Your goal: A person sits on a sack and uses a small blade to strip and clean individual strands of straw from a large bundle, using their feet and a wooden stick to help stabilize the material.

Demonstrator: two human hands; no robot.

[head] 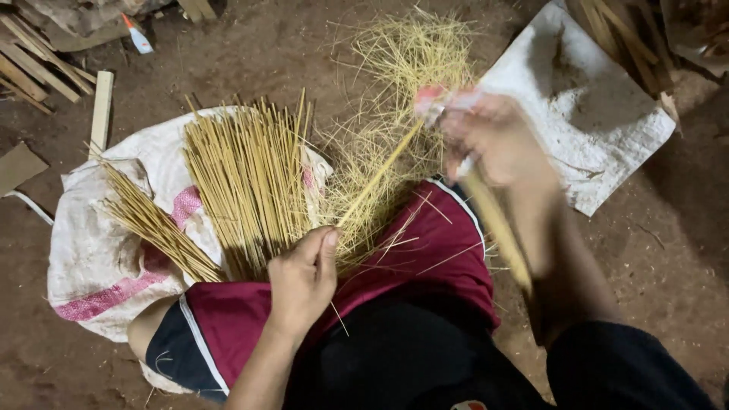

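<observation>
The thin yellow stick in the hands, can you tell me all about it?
The thin yellow bamboo-like stick is long, straight and pale. It slants from the left hand, which pinches its lower end above the maroon shorts, up to the blurred right hand. Fine straw-coloured shavings lie behind it.

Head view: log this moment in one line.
left hand: grips strip | right hand: holds blade, blurred | sticks on sack

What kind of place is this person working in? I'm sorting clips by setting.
Probably a rough workshop floor for hand craft: bare packed dirt ground, woven sacks spread as mats, a bundle of split sticks, loose shavings, and wood offcuts piled nearby.
</observation>
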